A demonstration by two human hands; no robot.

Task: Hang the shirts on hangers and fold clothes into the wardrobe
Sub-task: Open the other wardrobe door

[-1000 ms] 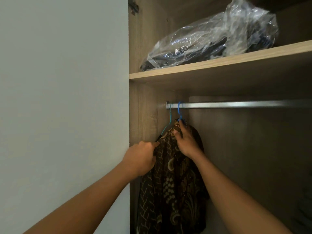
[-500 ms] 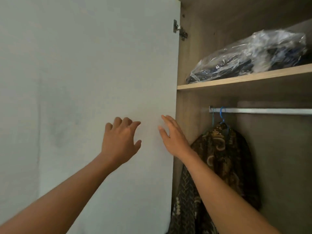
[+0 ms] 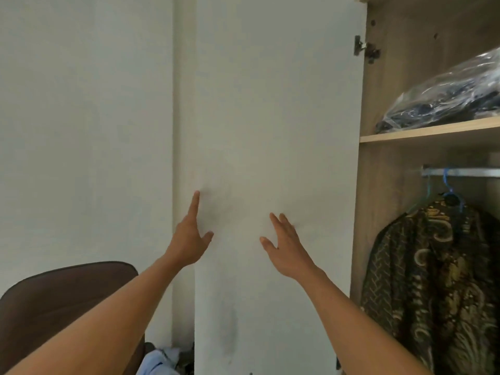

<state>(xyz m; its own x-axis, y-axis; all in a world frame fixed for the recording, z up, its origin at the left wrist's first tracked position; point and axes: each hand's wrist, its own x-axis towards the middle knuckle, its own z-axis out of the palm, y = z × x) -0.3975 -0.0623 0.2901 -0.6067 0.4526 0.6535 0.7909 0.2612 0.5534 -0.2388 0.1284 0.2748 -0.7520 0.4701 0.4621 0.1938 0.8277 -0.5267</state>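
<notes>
A dark brown batik shirt [image 3: 433,280] with gold patterns hangs on a blue hanger [image 3: 447,189] from the metal rail [image 3: 465,172] inside the wardrobe at the right. Both my hands are raised in front of the white wardrobe door [image 3: 276,131], well left of the shirt. My left hand [image 3: 190,236] is open at the door's left edge, fingers pointing up. My right hand [image 3: 285,244] is open too, fingers spread near the door's face. Neither hand holds anything. Whether they touch the door I cannot tell.
A wooden shelf [image 3: 422,132] above the rail carries a clear plastic bag [image 3: 443,104] of dark clothes. A brown chair back [image 3: 62,299] stands at the lower left. Light blue cloth [image 3: 157,361] lies low between chair and door. A door hinge [image 3: 365,50] sits at top right.
Both hands let go of the hung shirt and drew back left out of the wardrobe, now open before the door. My view swung left, so the shirt sits at the right edge.
</notes>
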